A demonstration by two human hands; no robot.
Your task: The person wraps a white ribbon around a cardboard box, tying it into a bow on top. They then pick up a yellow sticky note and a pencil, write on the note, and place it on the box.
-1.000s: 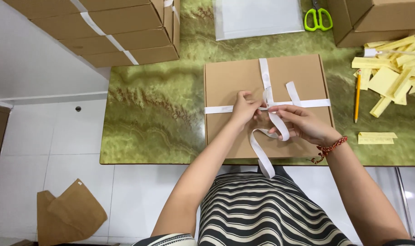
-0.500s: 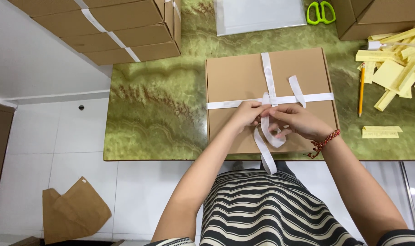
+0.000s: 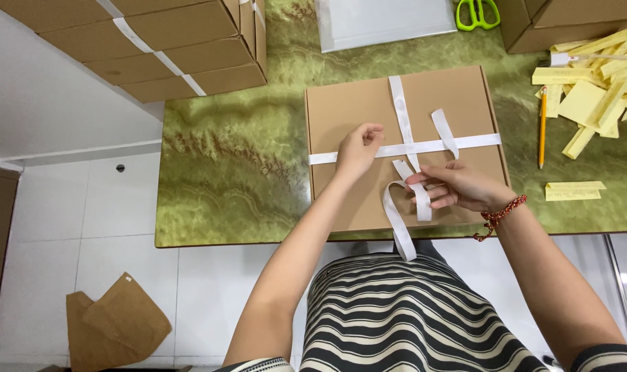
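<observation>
A flat brown cardboard box (image 3: 354, 103) lies on the green marbled table (image 3: 231, 172), crossed by a white ribbon (image 3: 399, 110). My left hand (image 3: 358, 148) rests on the box with fingers curled over the ribbon's horizontal band, left of the crossing. My right hand (image 3: 454, 186) pinches a loop of the ribbon just below the crossing. One loose ribbon end hangs over the table's front edge; another short end lies up to the right of the crossing. A red beaded bracelet (image 3: 499, 213) is on my right wrist.
Stacked brown boxes (image 3: 169, 41) tied with white ribbon stand at the back left. A white sheet (image 3: 385, 21) and green scissors (image 3: 477, 12) lie behind the box. Yellow paper strips (image 3: 596, 83), a pencil (image 3: 542, 127) and one strip (image 3: 575, 191) lie right. Brown paper scrap (image 3: 117, 324) on the floor.
My hands have drawn apart: the left slid leftward along the horizontal band, and the right pulled a ribbon loop down and right from the crossing.
</observation>
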